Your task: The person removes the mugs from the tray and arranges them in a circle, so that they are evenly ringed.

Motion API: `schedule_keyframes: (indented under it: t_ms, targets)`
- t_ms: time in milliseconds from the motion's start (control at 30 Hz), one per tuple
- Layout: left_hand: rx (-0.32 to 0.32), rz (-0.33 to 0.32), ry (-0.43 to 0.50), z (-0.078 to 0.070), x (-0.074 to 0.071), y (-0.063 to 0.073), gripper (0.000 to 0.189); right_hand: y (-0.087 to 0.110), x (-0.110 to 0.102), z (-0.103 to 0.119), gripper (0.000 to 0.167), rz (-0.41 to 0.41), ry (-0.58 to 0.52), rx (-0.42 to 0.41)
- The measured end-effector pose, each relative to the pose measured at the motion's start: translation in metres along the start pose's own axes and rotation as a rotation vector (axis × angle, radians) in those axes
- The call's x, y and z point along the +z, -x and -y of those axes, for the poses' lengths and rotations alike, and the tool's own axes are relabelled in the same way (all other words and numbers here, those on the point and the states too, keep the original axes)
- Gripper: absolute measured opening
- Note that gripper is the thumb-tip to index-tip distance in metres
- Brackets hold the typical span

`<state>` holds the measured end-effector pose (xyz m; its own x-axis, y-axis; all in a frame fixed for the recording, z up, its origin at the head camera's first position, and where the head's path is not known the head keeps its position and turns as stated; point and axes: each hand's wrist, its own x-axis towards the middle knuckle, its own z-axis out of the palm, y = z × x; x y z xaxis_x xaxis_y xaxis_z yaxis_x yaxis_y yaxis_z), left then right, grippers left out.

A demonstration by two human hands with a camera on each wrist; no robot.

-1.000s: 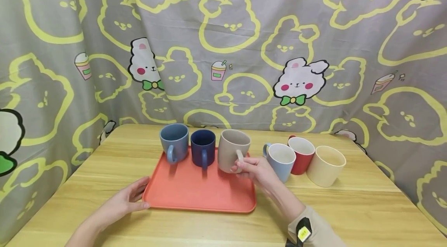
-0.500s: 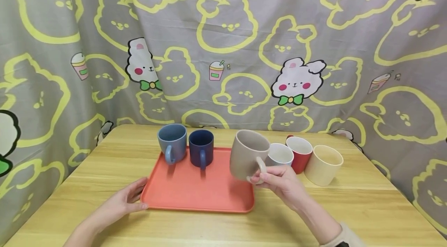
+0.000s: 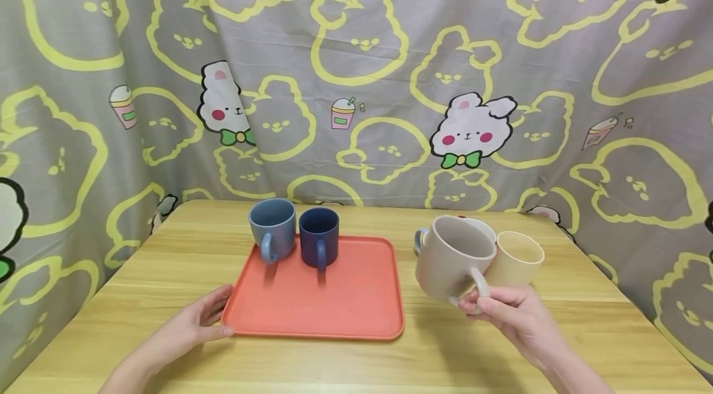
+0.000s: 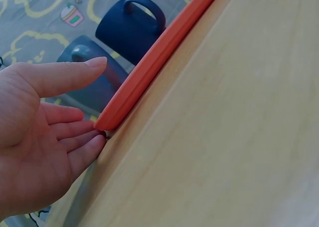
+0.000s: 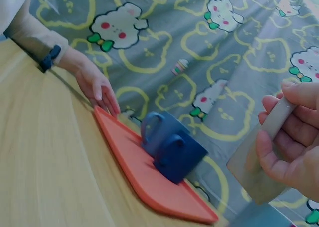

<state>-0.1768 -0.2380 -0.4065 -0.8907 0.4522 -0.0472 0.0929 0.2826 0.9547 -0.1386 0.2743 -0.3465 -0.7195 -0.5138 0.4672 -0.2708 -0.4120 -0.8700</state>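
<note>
My right hand (image 3: 515,316) grips the handle of a greige mug (image 3: 448,267), which is tilted and held above the table to the right of the tray. In the right wrist view its thumb and fingers (image 5: 301,125) curl round that handle. My left hand (image 3: 195,323) rests at the left edge of a coral-red tray (image 3: 328,307), fingers relaxed. The left wrist view has its fingertips (image 4: 94,137) right at the tray's corner, with the thumb raised apart. At the tray's back left stand a dusty-blue mug (image 3: 273,233) and a navy mug (image 3: 319,239).
Behind the held mug, a cream mug (image 3: 515,264) stands on the wooden table (image 3: 334,369). A white-lined mug (image 3: 481,227) is partly hidden there, and of a light-blue one mainly the handle (image 3: 419,240) shows. A patterned curtain (image 3: 367,97) hangs along the back.
My right hand has lifted the greige mug off the tray's back right and carried it rightward and nearer, tilting it. My left hand has stayed at the tray.
</note>
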Motion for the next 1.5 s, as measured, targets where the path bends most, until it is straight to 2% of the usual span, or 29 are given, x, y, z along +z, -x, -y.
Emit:
schedule_keyframes:
  t_ms: [133, 300, 467, 633, 967, 1267, 1367, 1500]
  targets:
    - [-0.015, 0.000, 0.009, -0.001, 0.000, -0.002, 0.084, 0.020, -0.007, 0.007, 0.045, -0.019, 0.043, 0.037]
    - [-0.009, 0.000, 0.015, -0.001, 0.001, -0.002, 0.084, 0.040, -0.017, 0.005, 0.044, 0.007, 0.067, 0.042]
    - [-0.019, 0.006, 0.022, 0.001, 0.000, -0.001, 0.084, 0.052, -0.023, 0.001, 0.044, -0.007, 0.040, 0.044]
    - [-0.032, 0.011, 0.019, 0.002, 0.000, -0.002, 0.084, 0.060, -0.027, -0.006, 0.043, -0.052, 0.032, 0.080]
    - [-0.041, 0.012, 0.013, 0.004, -0.001, -0.002, 0.083, 0.065, -0.020, -0.018, 0.034, -0.187, 0.226, 0.216]
    - [-0.030, 0.008, 0.001, 0.005, -0.002, -0.002, 0.083, 0.066, -0.011, -0.024, 0.026, -0.289, 0.337, 0.345]
    - [-0.032, 0.006, -0.007, 0.005, -0.003, -0.002, 0.083, 0.064, -0.011, -0.026, 0.027, -0.271, 0.317, 0.362]
    - [-0.047, 0.007, -0.012, 0.005, -0.002, -0.003, 0.084, 0.061, -0.011, -0.029, 0.031, -0.205, 0.237, 0.332]
